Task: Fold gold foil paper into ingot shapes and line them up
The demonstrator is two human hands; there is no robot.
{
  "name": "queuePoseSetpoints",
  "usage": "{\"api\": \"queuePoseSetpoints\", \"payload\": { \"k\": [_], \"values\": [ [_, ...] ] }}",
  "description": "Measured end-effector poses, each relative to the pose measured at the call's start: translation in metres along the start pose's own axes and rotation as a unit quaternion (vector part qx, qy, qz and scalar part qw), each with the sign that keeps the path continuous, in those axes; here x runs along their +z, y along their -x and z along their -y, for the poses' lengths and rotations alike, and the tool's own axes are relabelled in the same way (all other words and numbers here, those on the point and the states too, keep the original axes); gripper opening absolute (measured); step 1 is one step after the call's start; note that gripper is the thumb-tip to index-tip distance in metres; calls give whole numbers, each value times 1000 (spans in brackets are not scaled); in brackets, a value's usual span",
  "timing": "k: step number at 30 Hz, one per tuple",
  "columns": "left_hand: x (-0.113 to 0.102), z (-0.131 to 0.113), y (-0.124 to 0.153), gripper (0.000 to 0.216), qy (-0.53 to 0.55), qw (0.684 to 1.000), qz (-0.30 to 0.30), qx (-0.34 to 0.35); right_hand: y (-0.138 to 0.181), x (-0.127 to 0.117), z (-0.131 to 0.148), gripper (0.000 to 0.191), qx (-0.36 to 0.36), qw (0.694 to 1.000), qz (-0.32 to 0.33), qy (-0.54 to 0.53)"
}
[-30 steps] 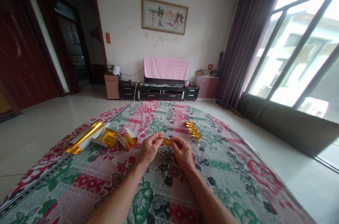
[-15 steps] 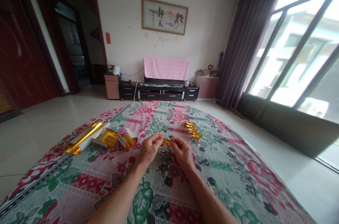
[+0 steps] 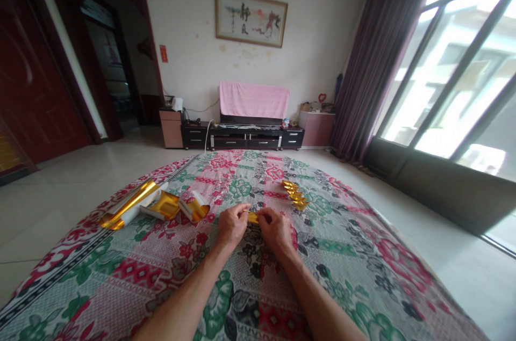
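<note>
A small folded strip of gold foil paper (image 3: pixel 252 217) is stretched between my two hands, just above the flowered cloth (image 3: pixel 242 276). My left hand (image 3: pixel 233 225) pinches its left end, and my right hand (image 3: pixel 276 227) pinches the right end. My fingers cover both ends of the strip. Beyond my right hand stands a short row of folded gold paper pieces (image 3: pixel 295 196), set close together. To the left lie curled gold sheets with white backs (image 3: pixel 166 205), next to a longer rolled gold sheet (image 3: pixel 131 204).
The patterned cloth covers the wide surface before me. Across the tiled floor stand a low black cabinet (image 3: pixel 245 139) and a screen draped with a pink towel (image 3: pixel 253 99). A purple curtain (image 3: pixel 363 62) and windows are on the right, a red door (image 3: pixel 36 72) on the left.
My fingers have shifted slightly on the gold strip, and less of its face shows between them. The camera view has tilted a little; the other gold pieces lie as before.
</note>
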State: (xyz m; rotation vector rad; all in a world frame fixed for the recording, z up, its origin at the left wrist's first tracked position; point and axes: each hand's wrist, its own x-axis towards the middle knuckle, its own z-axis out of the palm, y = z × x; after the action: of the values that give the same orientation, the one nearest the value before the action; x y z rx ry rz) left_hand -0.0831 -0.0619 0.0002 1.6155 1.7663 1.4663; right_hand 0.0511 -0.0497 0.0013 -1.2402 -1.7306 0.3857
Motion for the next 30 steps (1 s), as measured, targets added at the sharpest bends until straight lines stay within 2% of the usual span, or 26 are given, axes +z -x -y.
{"api": "queuePoseSetpoints", "payload": {
  "k": [7,13,20,30],
  "values": [
    [4,2,0,29,-75,996,18,33,2,0,3,19,-35,994,35,101],
    [4,5,0,30,-136,987,34,82,5,-3,3,17,-54,988,54,135],
    [2,3,1,31,-218,969,64,94,5,-5,8,19,-19,985,77,154],
    [-3,-4,3,14,-228,965,84,97,5,-7,7,21,-12,978,104,181]
  ]
}}
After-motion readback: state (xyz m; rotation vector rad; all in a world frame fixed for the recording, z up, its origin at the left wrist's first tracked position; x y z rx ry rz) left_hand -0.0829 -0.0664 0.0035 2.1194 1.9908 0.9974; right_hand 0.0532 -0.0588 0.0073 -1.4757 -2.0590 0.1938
